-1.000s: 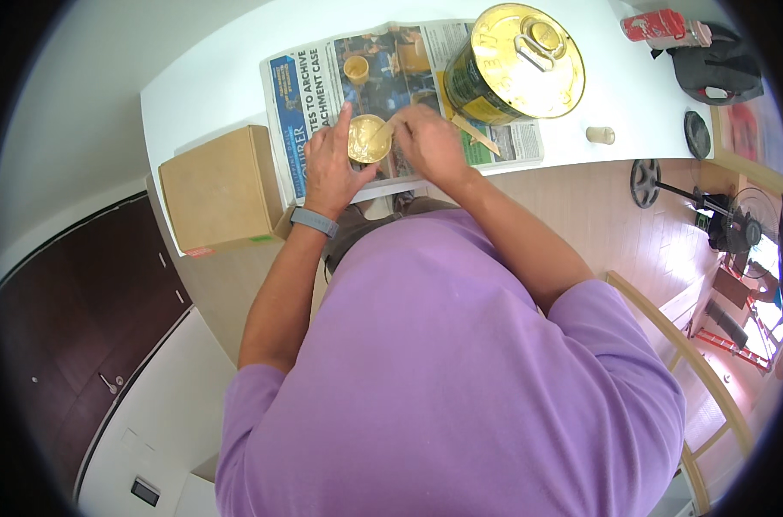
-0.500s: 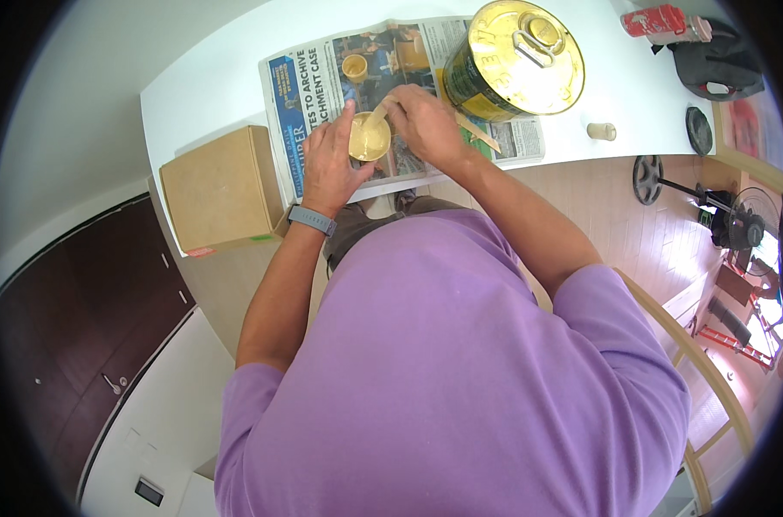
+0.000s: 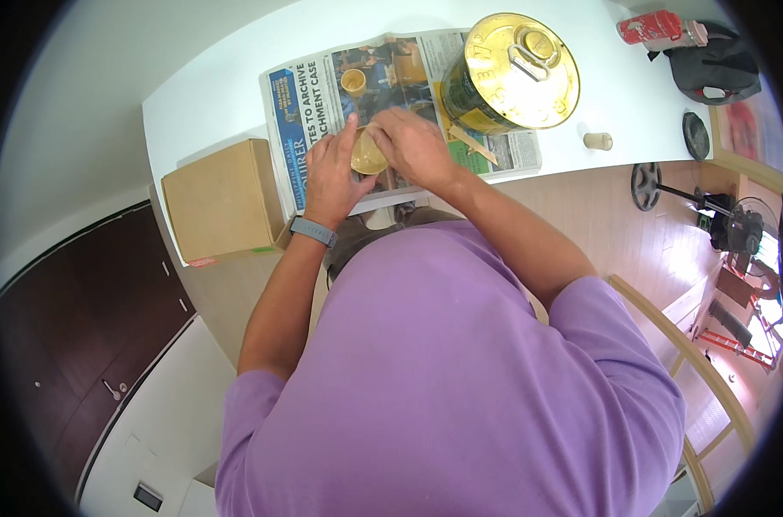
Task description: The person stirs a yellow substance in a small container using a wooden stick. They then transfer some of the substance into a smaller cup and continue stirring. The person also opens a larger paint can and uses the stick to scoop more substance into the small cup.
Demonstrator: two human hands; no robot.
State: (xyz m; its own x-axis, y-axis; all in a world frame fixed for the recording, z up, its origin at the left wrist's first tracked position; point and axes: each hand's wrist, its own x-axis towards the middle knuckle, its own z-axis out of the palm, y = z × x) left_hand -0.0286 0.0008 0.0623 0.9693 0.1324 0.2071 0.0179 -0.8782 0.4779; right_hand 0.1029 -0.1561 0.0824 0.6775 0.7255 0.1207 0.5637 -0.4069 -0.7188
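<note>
Both hands gripping a small yellow cup above a newspaper-covered table.

The left hand (image 3: 329,175) cradles the cup (image 3: 366,156) from the side, forefinger raised; the right hand (image 3: 411,143) closes its fingers over the cup's rim. Beneath lies the newspaper (image 3: 309,99), with a second small cup (image 3: 353,82), a large gold tin (image 3: 514,71), and a wooden stick (image 3: 472,145). A cardboard box (image 3: 221,200) sits to the left.

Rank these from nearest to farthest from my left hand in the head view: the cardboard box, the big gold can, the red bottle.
1. Cardboard box, just left of the left hand.
2. Big gold can, to the right, past the other hand.
3. Red bottle, far right corner.
</note>
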